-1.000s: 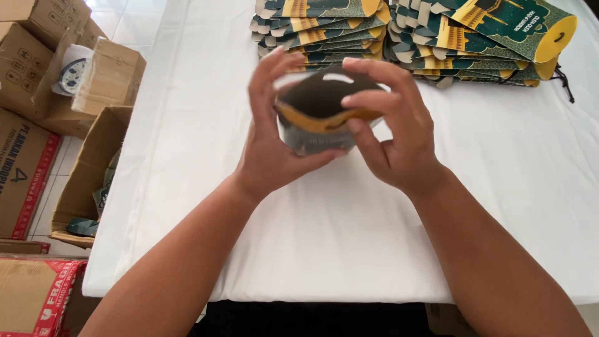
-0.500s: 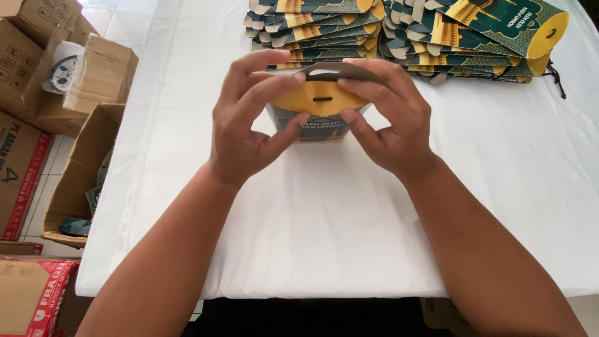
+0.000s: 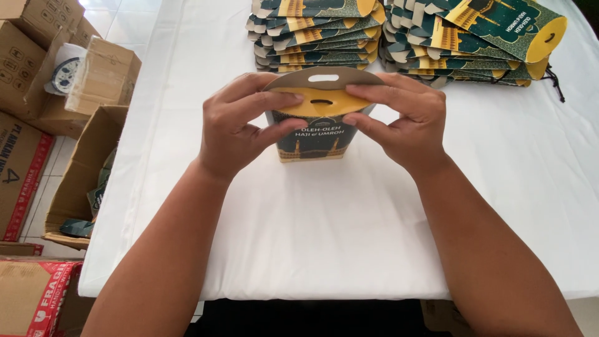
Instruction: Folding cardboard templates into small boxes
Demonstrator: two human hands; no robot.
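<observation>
Your left hand (image 3: 240, 128) is gripping the left side of a small dark green and gold cardboard gift box (image 3: 315, 134), thumb pressed across the front of the rounded yellow handle flap (image 3: 321, 103) and the other fingers curled over its top edge. Your right hand (image 3: 402, 122) mirrors it on the right side: fingers lying along the top of the flap, thumb tucked in under it against the box front. So both hands are closed on the box, pinching the flaps together up top.

There's a second handle flap (image 3: 324, 78) standing just behind the yellow one, showing its plain grey-brown inside, and each has a slot cut in it. The two slots don't line up yet; the back one sits higher. The box itself stands upright on the white tablecloth (image 3: 312, 231), around the middle of the table, bottom edge touching the cloth.

Going further out, on the far side of the table you've got two stacks of flat unfolded boxes in the same green and gold print: one stack (image 3: 315, 34) straight behind your hands, and another stack (image 3: 474, 43) to the far right, with its top piece turned at an angle.

Off the left edge of the table, down on the floor, there's a bunch of brown cardboard cartons (image 3: 37, 68), including one open carton (image 3: 84, 171) right beside the table.
</observation>
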